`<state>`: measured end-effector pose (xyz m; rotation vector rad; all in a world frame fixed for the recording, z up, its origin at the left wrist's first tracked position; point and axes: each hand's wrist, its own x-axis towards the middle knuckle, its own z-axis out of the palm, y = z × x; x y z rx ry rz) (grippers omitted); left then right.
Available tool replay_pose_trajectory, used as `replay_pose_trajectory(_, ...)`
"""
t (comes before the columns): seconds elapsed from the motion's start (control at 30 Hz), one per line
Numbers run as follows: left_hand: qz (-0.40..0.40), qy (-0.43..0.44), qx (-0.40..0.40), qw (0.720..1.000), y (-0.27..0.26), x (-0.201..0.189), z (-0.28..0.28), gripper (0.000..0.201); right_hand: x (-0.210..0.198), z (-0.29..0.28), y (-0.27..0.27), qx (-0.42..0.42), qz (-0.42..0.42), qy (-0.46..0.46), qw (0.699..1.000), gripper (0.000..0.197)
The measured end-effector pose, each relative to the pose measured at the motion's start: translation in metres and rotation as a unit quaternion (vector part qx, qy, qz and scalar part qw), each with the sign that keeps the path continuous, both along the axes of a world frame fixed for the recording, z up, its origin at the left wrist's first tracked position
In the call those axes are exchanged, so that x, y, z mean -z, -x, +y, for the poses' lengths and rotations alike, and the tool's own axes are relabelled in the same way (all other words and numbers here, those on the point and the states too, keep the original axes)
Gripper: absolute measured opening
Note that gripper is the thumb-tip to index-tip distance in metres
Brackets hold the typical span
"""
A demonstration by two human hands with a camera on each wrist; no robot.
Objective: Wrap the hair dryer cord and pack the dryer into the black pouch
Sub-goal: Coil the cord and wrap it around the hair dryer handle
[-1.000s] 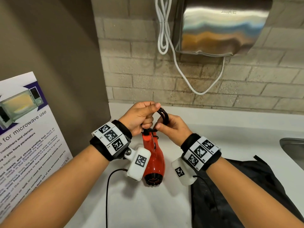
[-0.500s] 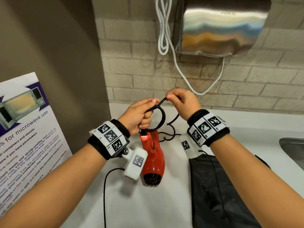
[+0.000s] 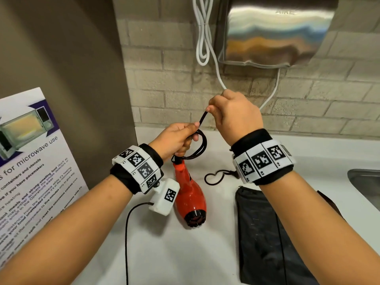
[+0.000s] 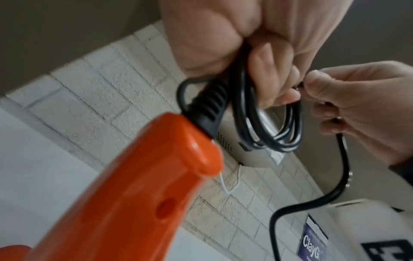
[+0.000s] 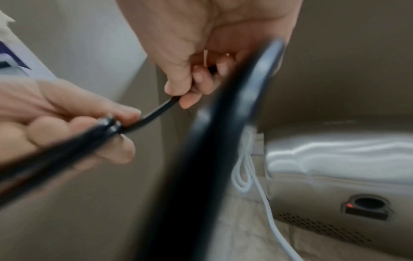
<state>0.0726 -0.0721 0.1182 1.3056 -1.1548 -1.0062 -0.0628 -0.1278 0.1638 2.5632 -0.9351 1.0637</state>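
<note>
The cord [image 3: 200,148] is partly coiled: a few loops hang from my left hand [image 3: 176,138], whose fingers are curled round them, so the finished turns stay bunched while I add more. The dryer [image 3: 190,194] dangles from that same bundle by its ribbed cord collar, nose down, just above the counter [image 3: 185,254]; letting it hang keeps the fixed end of the cord taut and out of the way. My right hand [image 3: 234,114] sits higher and a little behind, thumb and forefinger pinching the free run of cord, lifting it clear to form what I judge will be the next loop. The slack trails down past my right wrist; a tangle of it lies on the counter near the wall, where the plug seems to be, though I cannot tell. The pouch [image 3: 267,233] lies flat on the counter under my right forearm, within reach once the wrapping is finished.
</note>
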Motion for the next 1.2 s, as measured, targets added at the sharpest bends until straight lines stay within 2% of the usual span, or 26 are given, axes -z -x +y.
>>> replay_pose_trajectory(0.1, 0.008, 0.014, -0.014, 1.0, -0.003, 0.002, -0.004, 0.038, 0.009, 0.015, -0.001, -0.01, -0.021, 0.024, 0.999, 0.024)
replay_pose_trajectory(0.17, 0.018, 0.024, -0.035, 0.999, -0.004, 0.002, -0.006, 0.038, 0.021, 0.026, -0.003, -0.018, -0.038, 0.007, 0.999, 0.023)
replay_pose_trajectory(0.33, 0.018, 0.039, -0.063, 0.997, -0.005, 0.003, -0.011, 0.038, 0.056, 0.049, -0.009, -0.063, 0.001, -0.153, 0.986, 0.026)
replay_pose_trajectory(0.43, 0.021, 0.038, -0.061, 0.997, -0.005, 0.004, -0.012, 0.037, 0.07, 0.05, -0.012, -0.085, 0.001, -0.187, 0.979, 0.023)
replay_pose_trajectory(0.7, 0.002, 0.046, -0.062, 0.997, 0.004, 0.006, -0.012, 0.036, 0.075, 0.049, -0.019, -0.079, 0.052, -0.181, 0.979, 0.022)
replay_pose_trajectory(0.83, 0.005, 0.053, -0.065, 0.997, 0.004, 0.005, -0.011, 0.038, 0.068, 0.049, -0.019, -0.049, 0.11, -0.168, 0.978, 0.026)
replay_pose_trajectory(0.97, -0.037, 0.064, -0.066, 0.995, 0.002, 0.008, -0.012, 0.033, 0.067, 0.05, -0.017, -0.038, 0.132, -0.157, 0.978, 0.028)
replay_pose_trajectory(1.03, -0.033, 0.06, -0.073, 0.995, 0.0, 0.009, -0.012, 0.033, 0.069, 0.046, -0.017, -0.037, 0.132, -0.156, 0.978, 0.027)
replay_pose_trajectory(1.2, -0.01, 0.051, -0.088, 0.995, 0.001, 0.009, -0.012, 0.033, 0.076, 0.044, -0.017, -0.038, 0.061, -0.134, 0.988, 0.026)
